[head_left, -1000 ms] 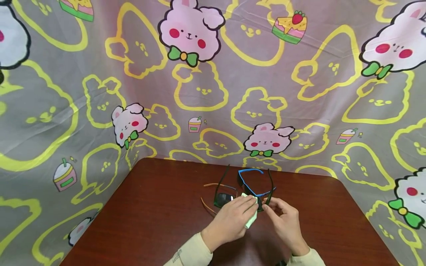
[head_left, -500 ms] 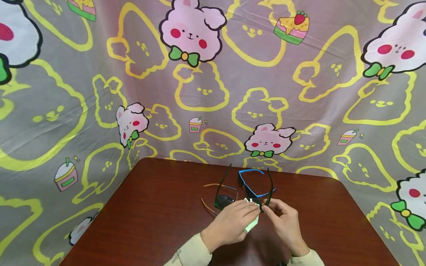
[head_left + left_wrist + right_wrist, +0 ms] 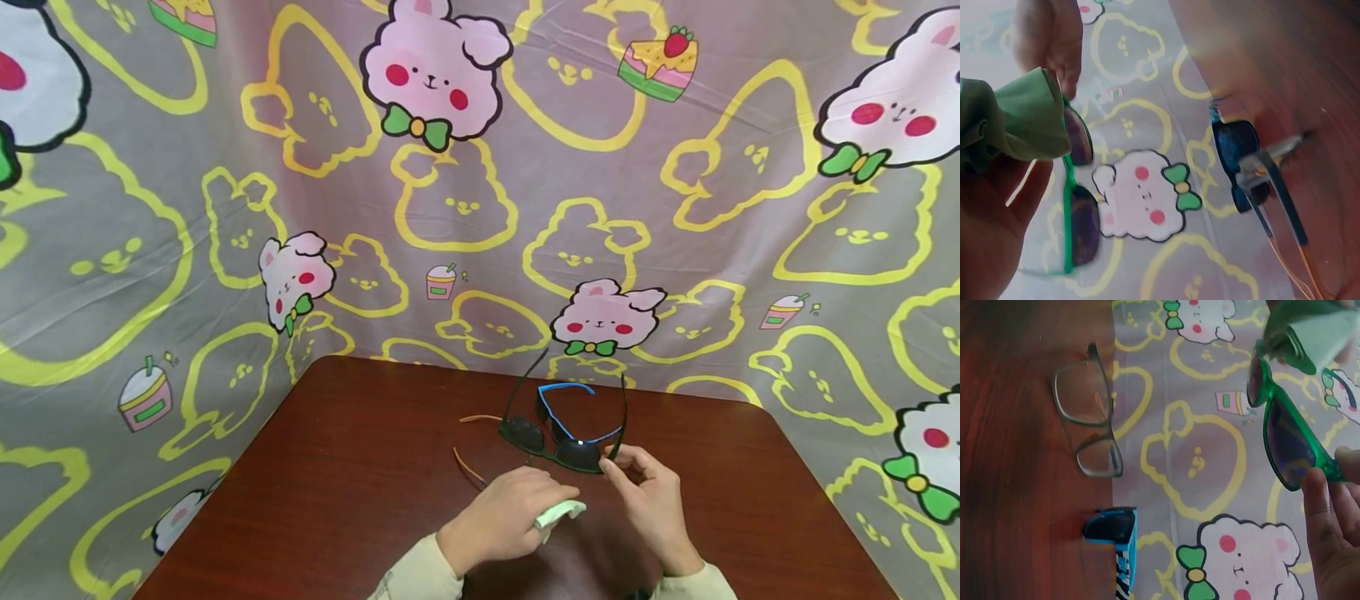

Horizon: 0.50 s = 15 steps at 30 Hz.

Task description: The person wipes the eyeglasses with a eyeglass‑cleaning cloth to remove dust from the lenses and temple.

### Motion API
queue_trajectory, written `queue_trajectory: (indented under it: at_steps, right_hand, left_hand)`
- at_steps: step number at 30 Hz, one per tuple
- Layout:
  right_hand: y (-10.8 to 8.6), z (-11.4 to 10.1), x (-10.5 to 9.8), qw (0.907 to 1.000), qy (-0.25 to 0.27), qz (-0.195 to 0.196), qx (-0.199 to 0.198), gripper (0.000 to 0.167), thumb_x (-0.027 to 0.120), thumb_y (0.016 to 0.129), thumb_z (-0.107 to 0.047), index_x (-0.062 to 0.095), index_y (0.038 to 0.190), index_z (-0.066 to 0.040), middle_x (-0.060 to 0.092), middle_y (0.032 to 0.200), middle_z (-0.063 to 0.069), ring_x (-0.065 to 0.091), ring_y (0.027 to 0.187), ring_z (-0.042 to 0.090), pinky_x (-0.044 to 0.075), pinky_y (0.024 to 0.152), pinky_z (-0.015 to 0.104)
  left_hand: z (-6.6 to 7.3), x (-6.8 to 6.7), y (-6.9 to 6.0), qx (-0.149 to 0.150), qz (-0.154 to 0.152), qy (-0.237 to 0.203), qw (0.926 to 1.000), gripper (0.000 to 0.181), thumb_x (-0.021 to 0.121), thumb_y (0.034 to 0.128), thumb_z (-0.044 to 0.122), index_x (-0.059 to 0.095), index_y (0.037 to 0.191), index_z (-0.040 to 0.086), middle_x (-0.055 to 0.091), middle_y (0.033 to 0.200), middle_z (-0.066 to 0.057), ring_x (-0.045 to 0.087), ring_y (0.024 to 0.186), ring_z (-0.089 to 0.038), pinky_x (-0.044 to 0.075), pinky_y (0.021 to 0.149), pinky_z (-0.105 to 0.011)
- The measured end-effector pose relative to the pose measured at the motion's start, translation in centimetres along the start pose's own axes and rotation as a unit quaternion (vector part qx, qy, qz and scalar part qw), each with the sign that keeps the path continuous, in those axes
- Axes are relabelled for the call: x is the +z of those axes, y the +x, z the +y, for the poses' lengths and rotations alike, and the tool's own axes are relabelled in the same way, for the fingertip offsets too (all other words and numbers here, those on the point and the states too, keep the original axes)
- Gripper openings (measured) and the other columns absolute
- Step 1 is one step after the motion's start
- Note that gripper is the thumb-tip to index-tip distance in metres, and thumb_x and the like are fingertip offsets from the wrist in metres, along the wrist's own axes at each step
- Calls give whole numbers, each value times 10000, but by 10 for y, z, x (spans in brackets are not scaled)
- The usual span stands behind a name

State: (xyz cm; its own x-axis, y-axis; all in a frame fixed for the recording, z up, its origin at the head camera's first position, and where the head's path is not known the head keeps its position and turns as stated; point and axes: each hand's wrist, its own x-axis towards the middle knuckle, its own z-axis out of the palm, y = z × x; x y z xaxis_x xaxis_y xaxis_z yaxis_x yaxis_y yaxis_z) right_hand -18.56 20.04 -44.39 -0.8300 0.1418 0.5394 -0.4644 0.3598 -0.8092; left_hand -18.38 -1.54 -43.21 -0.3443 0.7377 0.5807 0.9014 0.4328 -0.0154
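Green-framed sunglasses (image 3: 579,455) with dark lenses are held up over the table, arms unfolded and pointing away. The right hand (image 3: 651,502) pinches them at the right hinge, as the right wrist view also shows, with fingertips on the green frame (image 3: 1317,456). A folded pale green cloth (image 3: 558,513) is gripped by the left hand (image 3: 504,515), just below and left of the lenses. In the left wrist view the cloth (image 3: 1032,119) hides part of the upper lens; whether it touches is unclear.
Blue-framed sunglasses (image 3: 551,414) lie on the brown table (image 3: 360,467) behind the held pair. Glasses with orange-tipped arms (image 3: 468,468) lie to the left, partly hidden; clear-lens glasses (image 3: 1082,394) show in the right wrist view. A patterned curtain (image 3: 465,275) surrounds the table.
The left hand and cloth have moved down and off the lens, uncovering it. The green sunglasses have shifted slightly right and up, and tilted, with the right hand still pinching them.
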Motion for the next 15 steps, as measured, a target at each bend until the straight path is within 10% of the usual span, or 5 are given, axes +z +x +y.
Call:
queue_trajectory:
  at_steps: [7, 15]
  right_hand:
    - [1, -4, -9, 9997, -30, 131, 213, 142, 721, 790, 40, 691, 914, -22, 681, 789, 64, 650, 663, 142, 497, 573, 179]
    - [0, -37, -12, 9995, -139, 141, 233, 149, 701, 773, 107, 674, 904, 43, 671, 762, 80, 638, 646, 105, 492, 568, 168]
  left_hand:
    - [-19, -13, -15, -822, 1473, -929, 9813, 225, 636, 876, 121, 673, 1096, 90, 629, 1051, 21, 574, 967, -101, 458, 835, -214]
    - [-20, -43, -18, -2344, 3320, -2071, 8899, 205, 613, 846, -79, 689, 1030, -31, 577, 876, -102, 560, 694, -159, 472, 574, -209]
